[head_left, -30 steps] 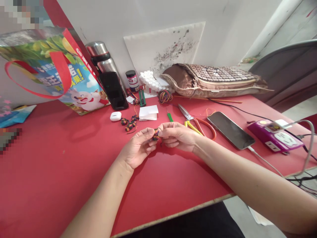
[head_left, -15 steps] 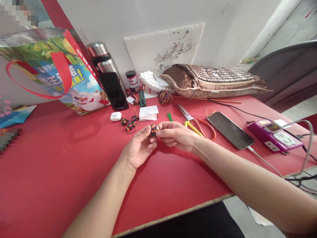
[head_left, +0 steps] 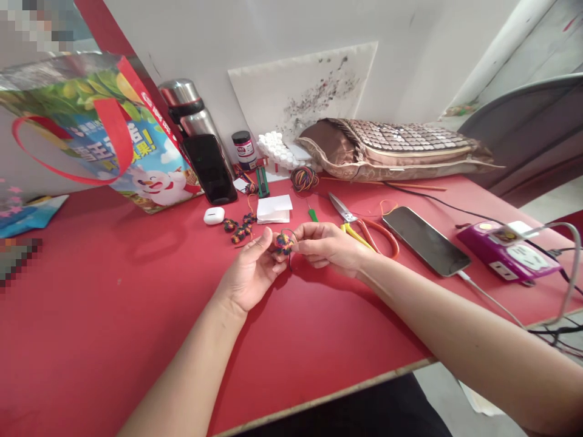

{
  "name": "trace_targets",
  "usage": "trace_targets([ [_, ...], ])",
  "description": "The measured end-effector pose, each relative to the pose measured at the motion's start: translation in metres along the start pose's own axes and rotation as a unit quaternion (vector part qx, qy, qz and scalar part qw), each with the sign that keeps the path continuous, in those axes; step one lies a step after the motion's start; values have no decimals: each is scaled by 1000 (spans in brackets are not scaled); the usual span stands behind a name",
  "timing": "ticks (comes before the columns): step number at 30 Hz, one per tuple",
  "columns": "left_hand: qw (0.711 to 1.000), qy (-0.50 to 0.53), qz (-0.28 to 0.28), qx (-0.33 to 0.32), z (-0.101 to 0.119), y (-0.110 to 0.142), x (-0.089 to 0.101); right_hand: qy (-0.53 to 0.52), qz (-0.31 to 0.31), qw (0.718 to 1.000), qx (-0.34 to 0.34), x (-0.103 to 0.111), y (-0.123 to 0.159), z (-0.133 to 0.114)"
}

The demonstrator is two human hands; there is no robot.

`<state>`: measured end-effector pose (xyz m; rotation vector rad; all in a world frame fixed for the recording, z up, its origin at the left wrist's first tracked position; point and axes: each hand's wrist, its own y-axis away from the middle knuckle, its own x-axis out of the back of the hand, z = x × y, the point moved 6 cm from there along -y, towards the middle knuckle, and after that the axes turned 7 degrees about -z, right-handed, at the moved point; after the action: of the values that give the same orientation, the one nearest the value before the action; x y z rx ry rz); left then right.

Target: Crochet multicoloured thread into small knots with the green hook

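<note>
A small multicoloured crocheted flower with loose yarn tails is between my two hands, above the red table. It lies against the curled fingers of my left hand, whose thumb is raised off it. The thumb and index finger of my right hand pinch its right edge; the other fingers are folded under. Just beyond my hands, several similar crocheted pieces lie by a folded white paper. A green-handled crochet hook and scissors with yellow and orange handles lie beyond my right hand.
A yarn ball, a green cutter and a dark jar stand further back. At left are an earbud case, a propped phone and a shopping bag. At right lie a charging phone and a purple power strip.
The crocheted flower has turned so more of its face shows. My left thumb has lifted off it. My right hand still pinches its edge, nearly in the same place.
</note>
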<state>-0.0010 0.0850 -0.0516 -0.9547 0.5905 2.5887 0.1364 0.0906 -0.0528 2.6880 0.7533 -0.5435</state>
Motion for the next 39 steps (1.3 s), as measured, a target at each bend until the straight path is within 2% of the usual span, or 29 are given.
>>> trace_targets([
  [11,994,-89,48,-35,-2,-1,11,50,48,998,-8,12,1,-2],
  [16,986,-144,75,-37,-3,1,14,98,38,994,-3,13,2,-3],
  [20,980,-183,75,-34,-3,3,14,113,33,993,-3,16,-2,0],
  [26,980,-188,56,-34,-2,2,12,98,48,994,16,14,-3,3],
  [30,978,-196,44,-54,1,1,12,76,49,995,32,3,2,3],
  [33,970,-213,65,-97,8,0,14,55,53,997,22,-1,5,3],
  [39,967,-219,31,-129,15,0,6,71,58,995,49,3,5,-2],
])
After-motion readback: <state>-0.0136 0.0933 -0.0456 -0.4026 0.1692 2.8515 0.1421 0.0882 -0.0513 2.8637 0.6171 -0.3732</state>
